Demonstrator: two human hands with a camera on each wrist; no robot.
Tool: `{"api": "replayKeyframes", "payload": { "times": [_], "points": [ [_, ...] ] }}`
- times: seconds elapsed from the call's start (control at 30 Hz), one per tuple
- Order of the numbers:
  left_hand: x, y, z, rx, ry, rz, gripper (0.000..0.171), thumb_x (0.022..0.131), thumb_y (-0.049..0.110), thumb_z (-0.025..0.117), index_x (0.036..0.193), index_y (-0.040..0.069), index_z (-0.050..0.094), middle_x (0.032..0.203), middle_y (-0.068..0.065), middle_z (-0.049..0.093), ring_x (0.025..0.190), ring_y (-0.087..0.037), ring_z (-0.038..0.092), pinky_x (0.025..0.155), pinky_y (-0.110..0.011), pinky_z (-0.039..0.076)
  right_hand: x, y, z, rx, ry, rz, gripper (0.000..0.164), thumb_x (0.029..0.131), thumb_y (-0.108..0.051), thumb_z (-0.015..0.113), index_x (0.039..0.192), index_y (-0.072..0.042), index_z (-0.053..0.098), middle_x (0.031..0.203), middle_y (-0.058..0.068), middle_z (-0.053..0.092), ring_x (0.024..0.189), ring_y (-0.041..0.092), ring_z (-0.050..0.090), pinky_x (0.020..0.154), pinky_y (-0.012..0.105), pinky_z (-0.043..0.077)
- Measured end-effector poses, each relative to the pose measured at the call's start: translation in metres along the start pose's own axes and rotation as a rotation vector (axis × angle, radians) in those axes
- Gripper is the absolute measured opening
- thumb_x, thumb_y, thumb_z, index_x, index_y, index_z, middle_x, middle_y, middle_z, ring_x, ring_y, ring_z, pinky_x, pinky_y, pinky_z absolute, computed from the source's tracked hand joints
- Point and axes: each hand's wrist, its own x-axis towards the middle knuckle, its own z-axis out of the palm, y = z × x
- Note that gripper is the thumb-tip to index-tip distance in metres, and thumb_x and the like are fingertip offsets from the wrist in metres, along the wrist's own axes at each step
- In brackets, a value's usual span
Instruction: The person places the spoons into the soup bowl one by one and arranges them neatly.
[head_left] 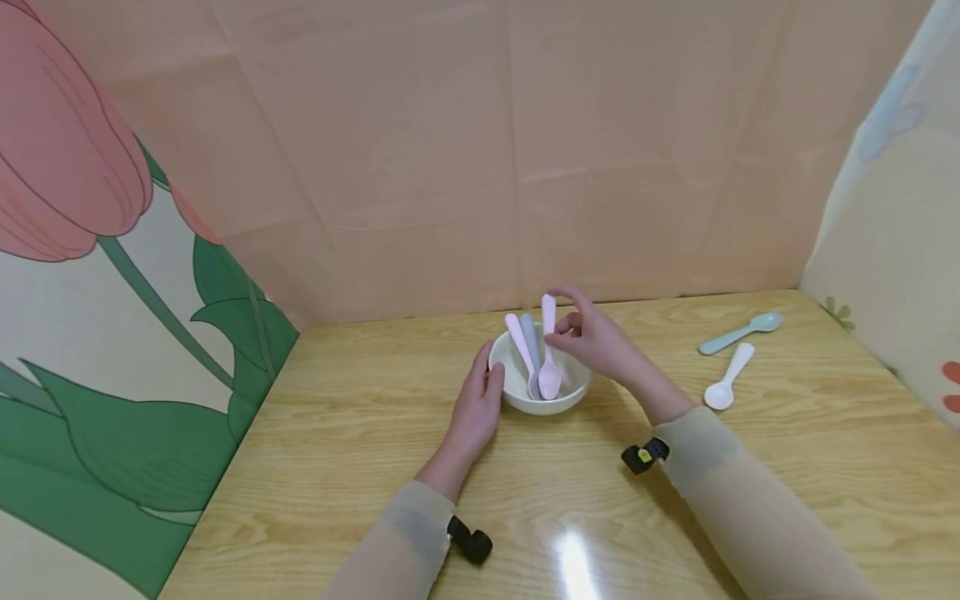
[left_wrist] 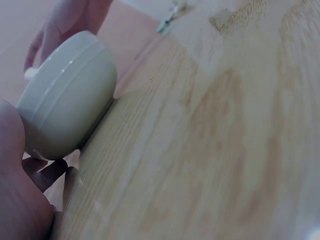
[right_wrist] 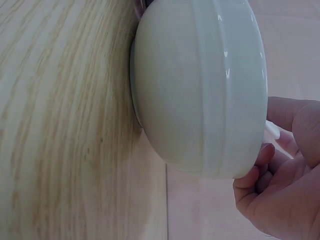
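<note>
The right pink spoon (head_left: 551,377) is leaning inside the bowl (head_left: 543,407), its head sitting low, its handle rising past the bowl's far rim. The right hand (head_left: 600,337) is reaching in from the bowl's right side, index fingertip lying at the handle's top end, thumb lying lower beside it; whether these 2 digits are pinching or merely touching, I cannot tell. The left hand (head_left: 477,396) is gripping the bowl's left wall. Beside that spoon, towards the bowl's left, the left pink spoon (head_left: 522,348) and grey spoon (head_left: 530,337) are slanting, heads gathered low. Well right of the bowl, 2 more are lying on the table (head_left: 375,500): the blue spoon (head_left: 731,337) is pointing its handle end bowlwards, while the white spoon (head_left: 733,370) is slanting with its handle end farther from the bowl. The right hand is lying nearer both.
</note>
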Motion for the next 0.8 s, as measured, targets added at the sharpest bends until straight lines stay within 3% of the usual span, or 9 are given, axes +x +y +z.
{"api": "replayKeyframes", "payload": {
  "times": [0.8],
  "points": [
    [0.0009, -0.0015, 0.0003, 0.008, 0.001, -0.003, 0.051, 0.109, 0.046, 0.036, 0.159, 0.039, 0.026, 0.159, 0.007, 0.036, 0.144, -0.016, 0.034, 0.117, -0.043, 0.029, 0.0027, 0.0089, 0.0083, -0.047, -0.014, 0.058, 0.073, 0.091, -0.019, 0.078, 0.151, -0.027, 0.036, 0.093, 0.004, 0.071, 0.084, 0.024, 0.064, 0.075, 0.04, 0.051]
  ]
}}
